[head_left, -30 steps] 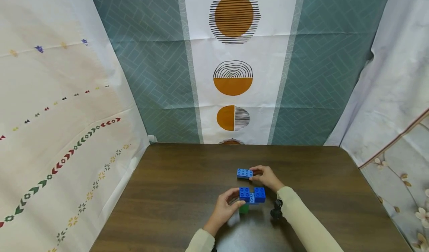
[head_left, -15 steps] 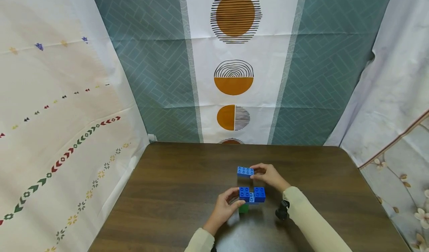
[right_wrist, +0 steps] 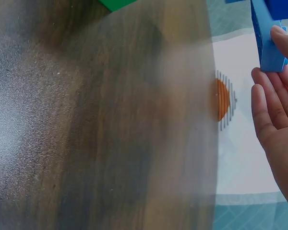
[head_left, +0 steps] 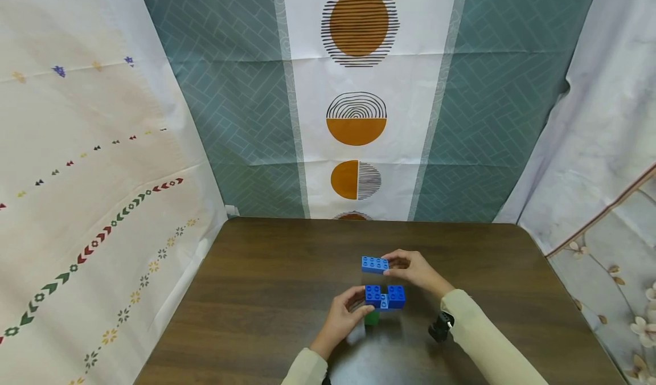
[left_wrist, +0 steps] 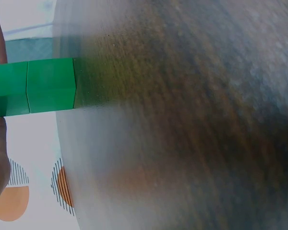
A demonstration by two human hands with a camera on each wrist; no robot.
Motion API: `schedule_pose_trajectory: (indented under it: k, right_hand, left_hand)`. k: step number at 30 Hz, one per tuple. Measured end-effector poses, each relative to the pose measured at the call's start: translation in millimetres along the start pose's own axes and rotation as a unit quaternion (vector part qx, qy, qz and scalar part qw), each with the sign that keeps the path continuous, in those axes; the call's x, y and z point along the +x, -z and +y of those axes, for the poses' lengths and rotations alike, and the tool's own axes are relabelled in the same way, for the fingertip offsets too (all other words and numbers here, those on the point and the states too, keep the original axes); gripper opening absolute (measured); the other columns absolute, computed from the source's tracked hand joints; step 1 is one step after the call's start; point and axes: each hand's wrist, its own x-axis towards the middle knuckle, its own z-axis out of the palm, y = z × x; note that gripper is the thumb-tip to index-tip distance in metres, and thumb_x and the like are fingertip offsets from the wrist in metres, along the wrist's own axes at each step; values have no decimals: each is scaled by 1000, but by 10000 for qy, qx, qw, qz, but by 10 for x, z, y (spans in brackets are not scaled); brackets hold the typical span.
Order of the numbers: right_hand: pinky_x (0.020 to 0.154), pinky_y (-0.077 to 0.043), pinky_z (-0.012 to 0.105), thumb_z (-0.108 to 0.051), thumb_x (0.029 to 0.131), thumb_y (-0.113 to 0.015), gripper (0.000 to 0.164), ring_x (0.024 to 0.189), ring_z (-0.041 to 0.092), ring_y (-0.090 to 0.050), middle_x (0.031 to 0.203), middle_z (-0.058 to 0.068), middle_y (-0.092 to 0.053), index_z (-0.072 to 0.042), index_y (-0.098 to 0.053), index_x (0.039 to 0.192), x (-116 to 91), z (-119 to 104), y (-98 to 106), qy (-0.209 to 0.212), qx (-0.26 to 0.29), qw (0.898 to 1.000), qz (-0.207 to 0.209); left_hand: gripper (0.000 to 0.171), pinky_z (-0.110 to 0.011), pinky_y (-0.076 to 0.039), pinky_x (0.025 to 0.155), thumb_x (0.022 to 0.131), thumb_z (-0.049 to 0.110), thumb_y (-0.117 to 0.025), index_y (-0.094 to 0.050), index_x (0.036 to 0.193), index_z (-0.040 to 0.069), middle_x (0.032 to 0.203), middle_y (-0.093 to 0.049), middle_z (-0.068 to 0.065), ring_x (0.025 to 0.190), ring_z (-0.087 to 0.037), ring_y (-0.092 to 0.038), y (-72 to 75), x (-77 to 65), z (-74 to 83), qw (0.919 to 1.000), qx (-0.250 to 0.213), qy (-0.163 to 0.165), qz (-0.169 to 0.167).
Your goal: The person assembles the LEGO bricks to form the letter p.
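My left hand (head_left: 342, 320) holds a building-block stack at its upper left, thumb in front and fingers behind. Two dark blue blocks (head_left: 396, 297) sit side by side on top, with a gap over a light blue block (head_left: 384, 301). Below is a green column (head_left: 372, 318); the left wrist view shows two green blocks (left_wrist: 50, 85) of it, end to end. Behind the stack, my right hand (head_left: 414, 269) pinches the right end of a loose light blue block (head_left: 374, 264), studs up. In the right wrist view, the thumb lies on one side of this light blue block (right_wrist: 270, 43), fingers on the other.
The brown wooden table (head_left: 266, 282) stretches out around both hands. A patterned cloth (head_left: 246, 117) hangs behind its far edge, with white cloths at the left and right sides. A black wrist camera (head_left: 441, 326) sits under the right sleeve.
The right hand has raised the loose light blue block slightly, and its wrist and forearm have swung to the right. The left hand stays on the stack.
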Motion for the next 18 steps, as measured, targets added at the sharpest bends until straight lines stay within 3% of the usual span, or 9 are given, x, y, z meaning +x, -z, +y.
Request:
schedule_pose_trajectory:
  k: [9,12,18]
  right_hand:
    - [80,-54,25,-9,87,-72,33,90,25,-62,106,16,-65,2,-64,117,-134,-365,18,277,-172,9995,-45]
    - [78,-55,25,-12,86,-73,33,89,19,-62,105,11,-66,-2,-65,117,-119,-243,17,448,-175,9988,-1]
    - [77,-55,26,-17,86,-74,32,88,16,-61,104,7,-65,-7,-66,116,-176,-278,40,680,46,9977,-34]
  left_hand:
    - [31,-46,-48,95,89,5,-68,-61,118,-4,115,-65,-21,108,-29,-63,-5,-23,9,9999,27,-127,35]
    - [31,-47,-48,95,89,6,-67,-61,118,-5,114,-65,-22,108,-32,-62,-6,-21,21,9999,52,-142,31]
    - [32,-42,-50,94,89,7,-68,-61,118,-5,114,-65,-22,108,-34,-62,-1,-2,3,9999,59,-119,25]
